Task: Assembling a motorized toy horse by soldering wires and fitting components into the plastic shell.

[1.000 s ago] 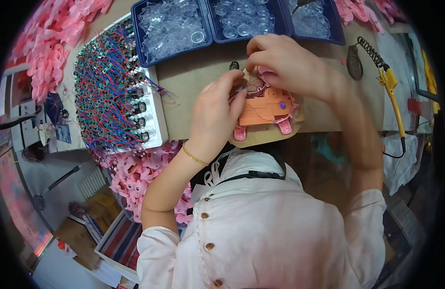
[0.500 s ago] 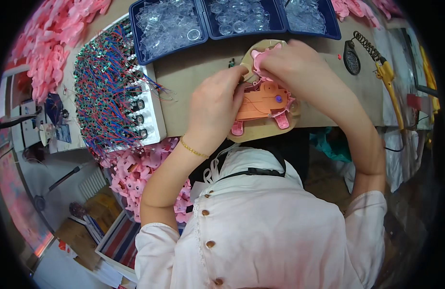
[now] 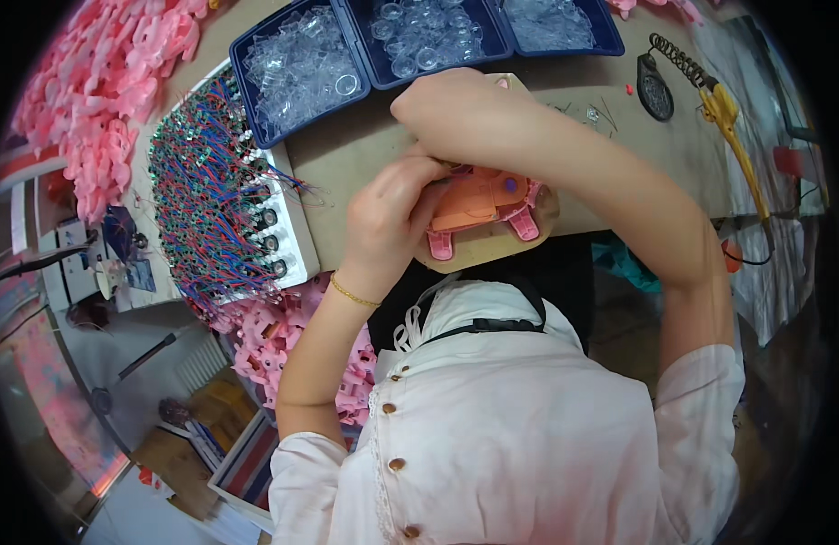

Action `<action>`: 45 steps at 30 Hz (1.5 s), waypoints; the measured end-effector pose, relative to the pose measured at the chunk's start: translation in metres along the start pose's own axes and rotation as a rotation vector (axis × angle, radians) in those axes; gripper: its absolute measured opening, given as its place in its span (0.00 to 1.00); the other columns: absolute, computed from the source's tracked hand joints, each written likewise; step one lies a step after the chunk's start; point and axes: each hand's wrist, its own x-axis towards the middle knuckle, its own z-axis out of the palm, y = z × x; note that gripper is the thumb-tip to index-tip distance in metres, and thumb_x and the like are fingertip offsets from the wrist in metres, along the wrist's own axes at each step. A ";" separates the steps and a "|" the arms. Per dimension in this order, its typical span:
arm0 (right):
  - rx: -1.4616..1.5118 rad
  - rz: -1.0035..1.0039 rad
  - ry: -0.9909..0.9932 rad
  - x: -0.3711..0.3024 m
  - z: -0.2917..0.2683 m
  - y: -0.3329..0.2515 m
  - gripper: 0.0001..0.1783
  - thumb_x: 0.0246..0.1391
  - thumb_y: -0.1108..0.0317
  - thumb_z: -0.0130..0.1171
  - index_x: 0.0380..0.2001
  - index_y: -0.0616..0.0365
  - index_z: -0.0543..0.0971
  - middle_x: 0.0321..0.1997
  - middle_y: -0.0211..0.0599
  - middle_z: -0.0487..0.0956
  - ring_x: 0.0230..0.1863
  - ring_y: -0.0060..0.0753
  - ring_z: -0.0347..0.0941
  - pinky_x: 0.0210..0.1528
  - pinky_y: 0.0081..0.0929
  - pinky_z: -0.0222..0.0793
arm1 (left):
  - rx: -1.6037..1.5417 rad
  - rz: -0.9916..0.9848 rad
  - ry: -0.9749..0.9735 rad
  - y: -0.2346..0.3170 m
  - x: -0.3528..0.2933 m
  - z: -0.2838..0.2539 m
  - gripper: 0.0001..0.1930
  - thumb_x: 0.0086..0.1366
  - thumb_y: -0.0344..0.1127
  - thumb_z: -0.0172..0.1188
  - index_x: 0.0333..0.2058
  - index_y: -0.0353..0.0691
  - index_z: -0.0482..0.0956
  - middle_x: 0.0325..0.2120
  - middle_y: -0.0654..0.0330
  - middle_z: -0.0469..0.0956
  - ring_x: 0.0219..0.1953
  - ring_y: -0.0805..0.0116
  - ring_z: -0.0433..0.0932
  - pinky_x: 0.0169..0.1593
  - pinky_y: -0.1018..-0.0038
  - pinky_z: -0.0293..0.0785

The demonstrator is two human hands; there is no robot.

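The left hand (image 3: 387, 218) is curled over the left end of an orange plastic toy (image 3: 478, 202), fingers bent and closed on its edge, so it holds the piece firmly. The toy has a smooth matte shell with rounded corners, a small purple round button on top, and pink plastic feet sticking out below. It lies on a light wooden board (image 3: 492, 243) with a curved front edge, at the near side of the brown table (image 3: 347, 154), right in front of the person. The right hand (image 3: 446, 104) comes from the right, bent at the wrist, and rests on the far side of the toy; its fingertips are hidden under the hand, so I cannot tell if they pinch something.

A thin gold bracelet (image 3: 354, 292) is on the left wrist. Behind the hands stand dark blue plastic trays (image 3: 365, 54) filled with clear, shiny small parts of round shape. At the left a white tray (image 3: 292, 238) carries many small parts with thin red and blue wires (image 3: 201, 195), tangled like a brush. Pink plastic pieces (image 3: 97, 91) are heaped at the far left, and more below the table edge. At the right lies a soldering iron with a yellow handle (image 3: 724, 113) beside a coiled metal stand.
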 end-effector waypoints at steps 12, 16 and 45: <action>0.334 -0.057 0.396 -0.046 0.018 0.045 0.16 0.43 0.68 0.59 0.36 0.64 0.77 0.33 0.41 0.77 0.35 0.35 0.75 0.38 0.28 0.70 | -0.277 -0.405 -0.125 0.014 0.015 -0.016 0.06 0.54 0.26 0.60 0.31 0.34 0.76 0.33 0.57 0.76 0.33 0.66 0.78 0.37 0.75 0.76; 0.563 0.053 0.451 -0.062 0.023 0.038 0.13 0.46 0.70 0.58 0.36 0.62 0.77 0.34 0.35 0.75 0.34 0.30 0.74 0.39 0.23 0.69 | -0.234 -0.311 -0.249 0.001 0.015 -0.021 0.06 0.55 0.27 0.59 0.33 0.34 0.76 0.29 0.56 0.74 0.30 0.66 0.76 0.35 0.74 0.75; 0.396 -0.211 0.187 -0.065 0.022 0.038 0.08 0.49 0.69 0.56 0.34 0.59 0.73 0.34 0.37 0.72 0.36 0.37 0.71 0.37 0.29 0.69 | -0.296 -0.339 -0.125 0.010 0.010 -0.015 0.08 0.54 0.27 0.58 0.35 0.36 0.77 0.27 0.57 0.74 0.28 0.65 0.73 0.33 0.74 0.69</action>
